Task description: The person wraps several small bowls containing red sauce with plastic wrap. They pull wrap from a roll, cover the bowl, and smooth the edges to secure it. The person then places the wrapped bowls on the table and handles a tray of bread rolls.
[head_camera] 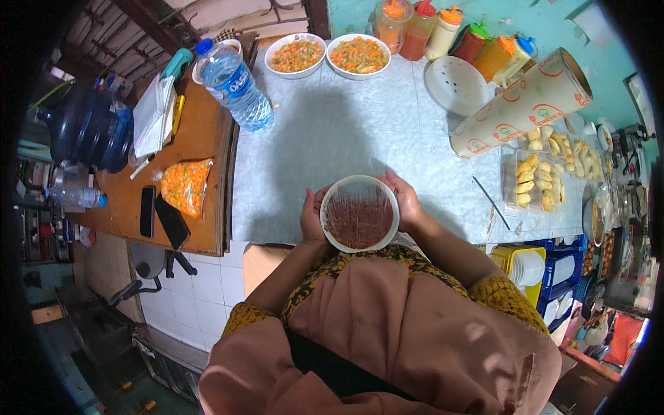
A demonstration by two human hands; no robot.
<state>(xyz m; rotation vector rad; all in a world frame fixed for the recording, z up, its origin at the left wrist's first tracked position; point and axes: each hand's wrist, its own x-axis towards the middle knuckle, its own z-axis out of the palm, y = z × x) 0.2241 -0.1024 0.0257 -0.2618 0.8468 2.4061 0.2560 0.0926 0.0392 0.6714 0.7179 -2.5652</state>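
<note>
Both of my hands hold a white bowl [395, 218] from opposite sides, close to my body at the table's near edge. Clear plastic film [358, 194] is stretched across its top. Through the film shows a dark reddish-brown filling [360, 225], whose kind I cannot tell. My left hand [313, 218] grips the bowl's left wall with the thumb up. Around the right wall curls my right hand [405, 199], its fingers partly hidden behind the bowl. A large printed roll of wrap [519, 109] lies slanted at the table's right.
Two bowls of diced vegetables, a left one [297, 56] and a right one [359, 56], stand at the back. Beside them are several sauce bottles [419, 31]. A water bottle [236, 85] stands left; a plastic box of pastries [534, 181] and a thin dark stick [491, 203] lie right.
</note>
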